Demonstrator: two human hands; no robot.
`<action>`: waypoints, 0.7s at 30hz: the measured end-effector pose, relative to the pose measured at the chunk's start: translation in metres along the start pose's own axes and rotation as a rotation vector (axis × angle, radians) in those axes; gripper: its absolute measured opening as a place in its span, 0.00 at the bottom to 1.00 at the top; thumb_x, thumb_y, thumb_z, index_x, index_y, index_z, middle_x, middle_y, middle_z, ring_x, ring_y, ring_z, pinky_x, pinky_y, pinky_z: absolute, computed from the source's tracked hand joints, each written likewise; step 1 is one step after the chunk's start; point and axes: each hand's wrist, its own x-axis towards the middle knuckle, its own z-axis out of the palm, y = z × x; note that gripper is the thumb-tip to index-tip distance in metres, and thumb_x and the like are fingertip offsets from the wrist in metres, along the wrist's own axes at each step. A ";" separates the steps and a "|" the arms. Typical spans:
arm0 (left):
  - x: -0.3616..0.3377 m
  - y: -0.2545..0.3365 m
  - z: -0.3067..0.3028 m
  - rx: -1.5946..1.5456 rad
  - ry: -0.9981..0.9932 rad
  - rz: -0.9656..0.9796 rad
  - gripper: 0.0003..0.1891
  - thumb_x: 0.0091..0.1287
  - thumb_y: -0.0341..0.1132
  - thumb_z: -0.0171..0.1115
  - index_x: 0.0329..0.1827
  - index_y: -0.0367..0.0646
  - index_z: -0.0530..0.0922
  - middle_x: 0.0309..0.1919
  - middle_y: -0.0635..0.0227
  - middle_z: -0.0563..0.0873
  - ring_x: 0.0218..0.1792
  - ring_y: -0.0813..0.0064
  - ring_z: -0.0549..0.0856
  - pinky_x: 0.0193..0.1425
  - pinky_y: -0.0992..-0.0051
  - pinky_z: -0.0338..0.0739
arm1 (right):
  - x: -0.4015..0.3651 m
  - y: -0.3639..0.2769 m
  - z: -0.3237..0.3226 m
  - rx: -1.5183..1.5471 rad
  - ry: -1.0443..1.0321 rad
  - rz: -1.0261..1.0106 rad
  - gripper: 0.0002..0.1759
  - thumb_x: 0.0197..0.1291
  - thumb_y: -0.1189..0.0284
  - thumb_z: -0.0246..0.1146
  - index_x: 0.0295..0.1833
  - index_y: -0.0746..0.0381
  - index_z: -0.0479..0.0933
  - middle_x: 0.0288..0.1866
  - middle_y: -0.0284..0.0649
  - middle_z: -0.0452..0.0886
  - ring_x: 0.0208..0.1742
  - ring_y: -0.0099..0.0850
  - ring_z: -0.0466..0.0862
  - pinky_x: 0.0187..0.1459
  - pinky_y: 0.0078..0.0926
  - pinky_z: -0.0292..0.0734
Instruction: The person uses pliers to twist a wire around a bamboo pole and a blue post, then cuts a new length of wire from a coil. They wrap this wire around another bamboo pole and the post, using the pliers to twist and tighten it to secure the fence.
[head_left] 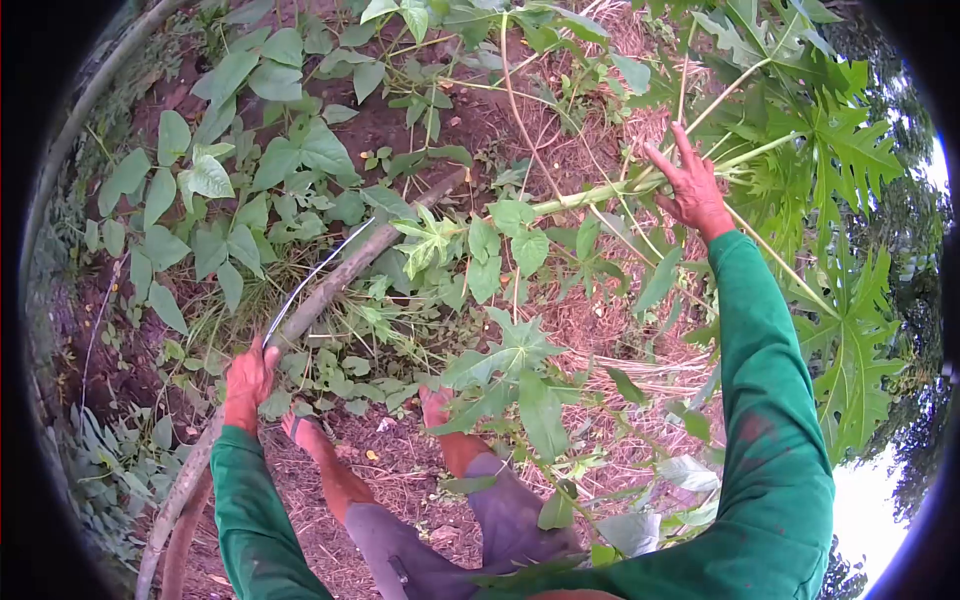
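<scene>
- Two hands: left hand [250, 385] at lower left, right hand [692, 192] at upper right.
- Two green sleeves [255, 520], one on each arm.
- Two bare feet [300, 428], low in the middle.
- One thin curved blade [312, 278], in the left hand.
- One pale stalk [590, 198], at the right hand.
- One long log [405, 232], slanting from centre to lower left.
- One pipe [85, 105], curving along the upper left edge.
- Lobed leaves [850, 160] at right: they overlap too much to count.

Dense leaves [500, 240] fill the room between the left hand [248, 385] and the right hand [692, 192]. A fallen branch [360, 258] and the blade [318, 266] held over it bar the ground beyond the left hand. Bare soil [400, 465] between the feet [435, 405] lies open.
</scene>
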 end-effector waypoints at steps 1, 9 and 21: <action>-0.008 0.009 -0.015 0.020 0.001 0.024 0.24 0.73 0.54 0.47 0.59 0.44 0.72 0.38 0.39 0.83 0.43 0.37 0.82 0.47 0.47 0.75 | 0.000 0.002 0.000 0.006 -0.024 0.016 0.56 0.39 0.65 0.77 0.75 0.29 0.56 0.82 0.40 0.40 0.63 0.52 0.73 0.61 0.57 0.69; -0.063 0.066 -0.103 0.004 0.080 0.028 0.22 0.70 0.54 0.54 0.48 0.41 0.76 0.30 0.43 0.83 0.36 0.39 0.82 0.39 0.48 0.74 | 0.002 0.025 0.030 -0.002 -0.035 0.044 0.57 0.41 0.63 0.76 0.76 0.26 0.52 0.82 0.40 0.40 0.53 0.48 0.79 0.57 0.47 0.73; -0.145 0.120 -0.160 -0.004 0.098 0.136 0.22 0.69 0.50 0.57 0.37 0.35 0.72 0.27 0.43 0.79 0.31 0.38 0.79 0.33 0.50 0.70 | 0.004 0.052 0.055 0.093 -0.074 0.062 0.56 0.43 0.66 0.75 0.75 0.24 0.51 0.82 0.39 0.42 0.62 0.53 0.74 0.55 0.49 0.72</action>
